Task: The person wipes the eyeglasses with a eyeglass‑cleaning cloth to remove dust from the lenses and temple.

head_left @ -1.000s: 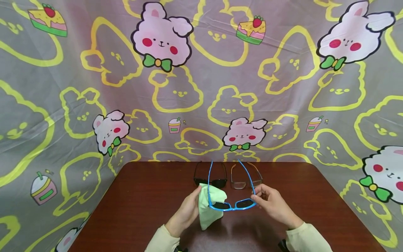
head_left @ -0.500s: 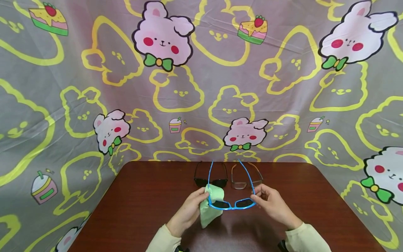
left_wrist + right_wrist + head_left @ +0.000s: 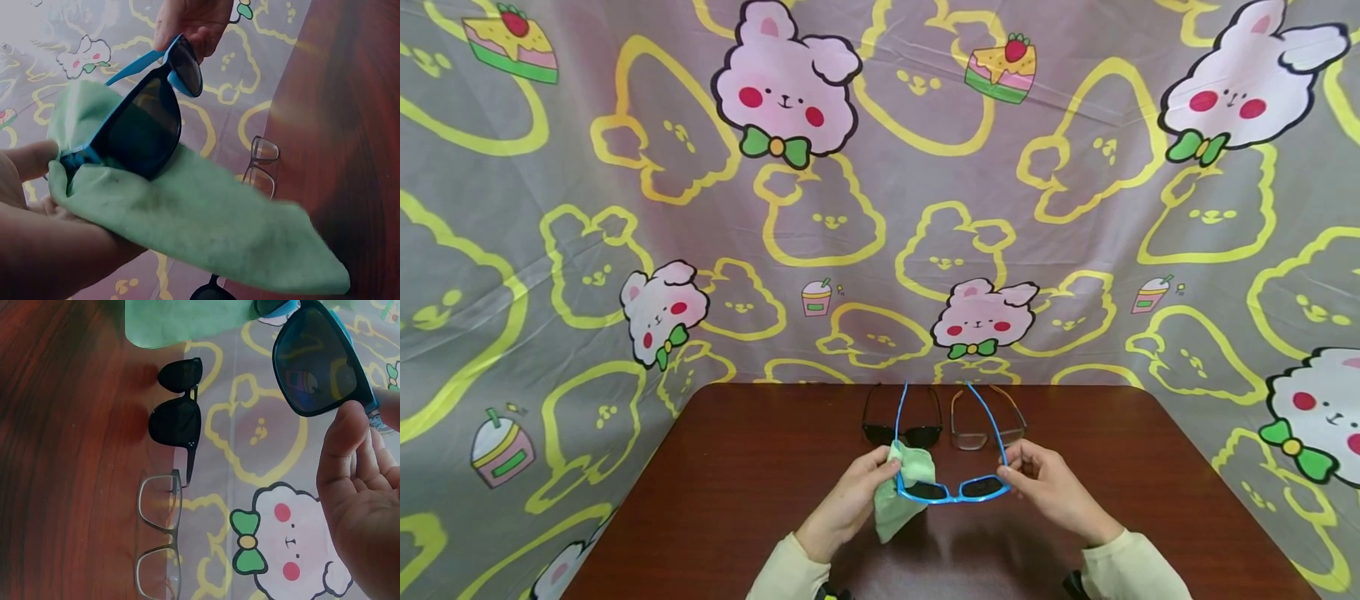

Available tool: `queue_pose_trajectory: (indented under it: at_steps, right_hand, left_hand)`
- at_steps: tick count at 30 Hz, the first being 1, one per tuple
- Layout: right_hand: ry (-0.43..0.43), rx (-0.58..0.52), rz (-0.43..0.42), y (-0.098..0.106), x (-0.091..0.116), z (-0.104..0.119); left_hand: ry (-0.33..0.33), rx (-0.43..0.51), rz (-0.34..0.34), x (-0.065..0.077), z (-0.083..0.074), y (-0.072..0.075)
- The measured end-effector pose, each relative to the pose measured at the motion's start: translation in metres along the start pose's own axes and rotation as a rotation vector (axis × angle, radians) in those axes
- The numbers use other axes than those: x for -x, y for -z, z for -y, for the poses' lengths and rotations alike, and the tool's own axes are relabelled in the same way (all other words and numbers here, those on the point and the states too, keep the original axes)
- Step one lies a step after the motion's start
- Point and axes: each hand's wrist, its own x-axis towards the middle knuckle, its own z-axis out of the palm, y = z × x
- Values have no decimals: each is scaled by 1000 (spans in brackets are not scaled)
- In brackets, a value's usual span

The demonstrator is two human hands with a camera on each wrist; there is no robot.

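Blue-framed sunglasses (image 3: 956,498) with dark lenses are held up between both hands, their temples spread and pointing away. My left hand (image 3: 848,500) pinches the left hinge corner through a light green cloth (image 3: 212,219), which drapes below the fingers and behind the left lens. The right hand (image 3: 1051,486) grips the other hinge corner between thumb and fingers; the right wrist view shows its thumb at the lower edge of the dark lens (image 3: 319,362). Part of the left temple is hidden by the cloth.
Black sunglasses (image 3: 901,435) and clear-lensed eyeglasses (image 3: 972,442) with brownish temples lie side by side on the dark wooden table (image 3: 737,483), beyond the hands. A cartoon-printed curtain (image 3: 850,192) rises around the table's back and sides.
The left hand has shifted right and closed its fingers over the cloth at the blue sunglasses' left hinge, bunching it there. The right hand and the sunglasses stay nearly in place.
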Motion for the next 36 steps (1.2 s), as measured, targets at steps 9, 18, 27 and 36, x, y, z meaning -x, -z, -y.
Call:
queue_pose_trajectory:
  at_steps: [9, 18, 27, 36]
  right_hand:
    - [26, 22, -10, -1, 0, -2]
    - [-17, 29, -48, -3, 0, 2]
    - [68, 76, -39, -2, 0, 2]
    - [132, 141, -4, -3, 1, 3]
  left_hand:
    - [14, -11, -16, 2, -1, -3]
    - [23, 45, -123, 2, 0, -7]
    - [-69, -331, -132, 1, 0, 0]
    - [-139, -544, -246, 10, -27, -21]
